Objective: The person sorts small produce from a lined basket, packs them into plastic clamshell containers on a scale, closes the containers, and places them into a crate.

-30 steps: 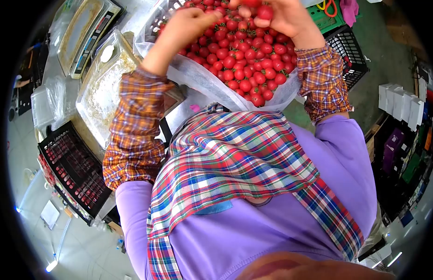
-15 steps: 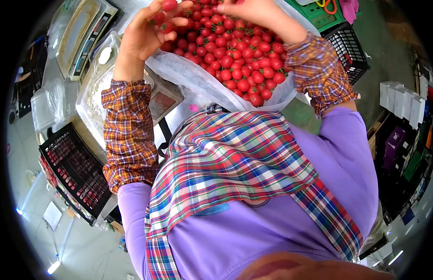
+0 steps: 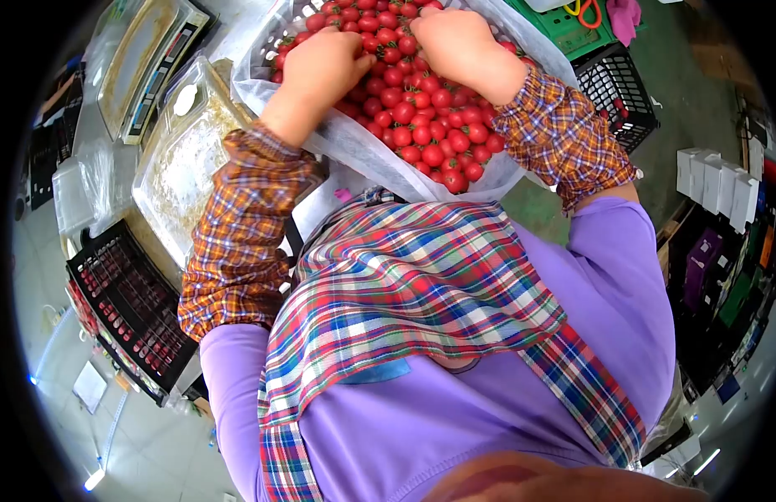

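Note:
Red cherry tomatoes [image 3: 434, 125], some with green stems, fill a basket lined with a thin white sheet [image 3: 354, 151]. My left hand [image 3: 321, 71] rests on the tomatoes at the left side of the basket, back of the hand up, fingers curled down. My right hand [image 3: 455, 43] lies over the tomatoes to the right of it, also with its fingers bent down among them. The fingertips of both hands are mostly hidden, and whether either grips a tomato does not show. The two hands are apart.
A scale [image 3: 183, 159] with a clear cover stands left of the basket. Further left is a black tray [image 3: 133, 305] with packed red items. Right of the basket are a green crate [image 3: 572, 32], orange-handled scissors [image 3: 590, 12] and a black basket [image 3: 615, 92]. White boxes [image 3: 718, 188] stand far right.
My left hand, raised at the left with several tomatoes half a second ago, has come down onto the pile. My right hand has shifted slightly and reaches into the tomatoes.

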Motion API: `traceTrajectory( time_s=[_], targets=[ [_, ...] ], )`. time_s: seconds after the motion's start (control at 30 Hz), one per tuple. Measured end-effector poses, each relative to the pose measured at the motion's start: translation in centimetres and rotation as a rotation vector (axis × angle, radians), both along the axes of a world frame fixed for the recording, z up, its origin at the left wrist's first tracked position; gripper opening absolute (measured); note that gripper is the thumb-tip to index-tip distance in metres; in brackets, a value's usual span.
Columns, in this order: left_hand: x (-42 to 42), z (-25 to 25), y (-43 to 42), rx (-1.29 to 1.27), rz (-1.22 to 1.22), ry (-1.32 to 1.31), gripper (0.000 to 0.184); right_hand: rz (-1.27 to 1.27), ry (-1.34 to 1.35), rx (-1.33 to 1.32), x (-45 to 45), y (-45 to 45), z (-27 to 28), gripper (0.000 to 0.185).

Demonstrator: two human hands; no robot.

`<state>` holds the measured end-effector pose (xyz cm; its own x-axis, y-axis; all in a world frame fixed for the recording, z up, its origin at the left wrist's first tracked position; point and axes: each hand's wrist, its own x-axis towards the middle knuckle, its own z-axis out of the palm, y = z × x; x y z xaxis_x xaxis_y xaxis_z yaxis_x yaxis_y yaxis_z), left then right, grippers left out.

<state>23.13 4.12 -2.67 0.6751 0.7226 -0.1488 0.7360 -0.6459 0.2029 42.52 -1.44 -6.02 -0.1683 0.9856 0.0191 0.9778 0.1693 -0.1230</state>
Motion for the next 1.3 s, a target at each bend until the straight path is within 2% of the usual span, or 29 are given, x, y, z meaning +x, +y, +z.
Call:
traceTrajectory(
  time_s=[0.07, 0.13, 0.17, 0.2, 0.23, 0.27, 0.3, 0.4, 0.43, 0.47, 0.53, 0.57, 0.6, 0.67, 0.7, 0.73, 0.8, 0.83, 0.87, 0.93, 0.97, 1.0, 1.07, 1.17, 1.3],
  targets=[
    [-1.0, 1.0, 1.2, -0.442, 0.234, -0.235, 0.027, -0.086, 0.164, -0.038, -0.1, -0.2, 3.0, 0.026],
    [-3.0, 2.5, 2.2, -1.097, 0.498, -0.728, 0.029, -0.089, 0.583, -0.204, 1.0, 0.5, 4.6, 0.028],
    [-3.7, 2.8, 2.6, -1.232, 0.431, -0.911, 0.030, -0.086, 0.918, -0.217, 1.7, 0.4, 4.5, 0.028],
    [-4.1, 3.3, 2.6, -1.362, 0.357, -1.098, 0.032, -0.081, 1.195, -0.339, 2.1, 0.3, 5.9, 0.027],
    [-4.1, 4.4, 1.9, -1.452, 0.275, -1.205, 0.032, -0.052, 1.556, -0.436, 2.7, 0.4, 5.6, 0.027],
    [-4.4, 4.2, 1.8, -1.494, 0.284, -1.201, 0.031, -0.016, 1.912, -0.534, 3.1, 0.7, 5.4, 0.027],
    [-4.7, 3.8, 1.9, -1.536, 0.289, -1.192, 0.030, -0.063, 2.088, -0.585, 3.2, 0.7, 5.9, 0.031],
    [-5.0, 3.5, 0.9, -1.678, 0.397, -1.179, 0.027, 0.037, 2.348, -0.729, 3.2, 1.1, 6.1, 0.033],
    [-5.3, 4.0, 0.3, -1.647, 0.453, -1.189, 0.029, -0.149, 2.361, -0.696, 2.6, 0.9, 6.9, 0.029],
    [-5.8, 4.5, -0.3, -1.612, 0.509, -1.199, 0.031, -0.191, 2.371, -0.733, 2.3, 1.2, 6.7, 0.025],
    [-8.1, 5.6, -0.6, -1.682, 0.395, -1.269, 0.044, -0.268, 2.389, -0.815, 1.8, 1.9, 6.0, 0.019],
    [-9.5, 6.7, -1.0, -1.550, 0.461, -1.268, 0.047, -0.304, 2.394, -0.861, 1.2, 2.3, 5.9, 0.017],
    [-11.3, 7.2, -1.0, -1.563, 0.435, -1.308, 0.051, -0.246, 2.342, -0.922, 0.5, 2.6, 6.2, 0.018],
    [-15.0, 8.4, -1.4, -1.433, 0.484, -1.360, 0.055, -0.127, 2.227, -1.047, -1.6, 3.2, 7.1, 0.019],
    [-16.8, 8.8, -1.6, -1.421, 0.508, -1.392, 0.058, -0.170, 2.193, -1.072, -3.3, 3.4, 7.9, 0.021],
    [-18.1, 9.3, -2.0, -1.349, 0.604, -1.425, 0.060, -0.065, 2.152, -1.141, -4.9, 4.0, 8.5, 0.028],
    [-20.5, 9.1, -2.9, -1.251, 0.681, -1.428, 0.063, -0.045, 2.152, -1.305, -9.5, 5.0, 9.5, 0.034],
    [-21.1, 9.0, -3.6, -1.229, 0.738, -1.446, 0.064, -0.089, 2.106, -1.268, -11.7, 5.3, 9.5, 0.041],
    [-21.7, 9.1, -4.3, -1.244, 0.755, -1.466, 0.063, -0.006, 2.152, -1.369, -13.5, 5.8, 9.3, 0.036],
    [-22.6, 9.2, -5.2, -1.187, 0.874, -1.499, 0.060, 0.021, 2.033, -1.356, -17.8, 6.8, 8.7, 0.039],
    [-23.1, 9.1, -5.5, -1.170, 0.872, -1.524, 0.055, -0.014, 1.939, -1.314, -19.5, 6.7, 9.2, 0.052],
    [-23.5, 9.2, -5.9, -1.124, 0.912, -1.560, 0.051, -0.062, 1.939, -1.266, -21.0, 6.2, 9.7, 0.050],
    [-25.1, 8.4, -6.1, -1.210, 0.856, -1.657, 0.048, -0.094, 1.909, -1.239, -23.4, 6.3, 9.4, 0.050],
    [-25.5, 8.8, -6.7, -1.088, 0.995, -1.687, 0.046, -0.111, 1.861, -1.178, -25.6, 6.6, 9.6, 0.049],
    [-26.1, 8.8, -6.8, -1.027, 1.049, -1.746, 0.043, -0.062, 1.822, -1.098, -27.0, 7.1, 9.2, 0.047]
  ],
)
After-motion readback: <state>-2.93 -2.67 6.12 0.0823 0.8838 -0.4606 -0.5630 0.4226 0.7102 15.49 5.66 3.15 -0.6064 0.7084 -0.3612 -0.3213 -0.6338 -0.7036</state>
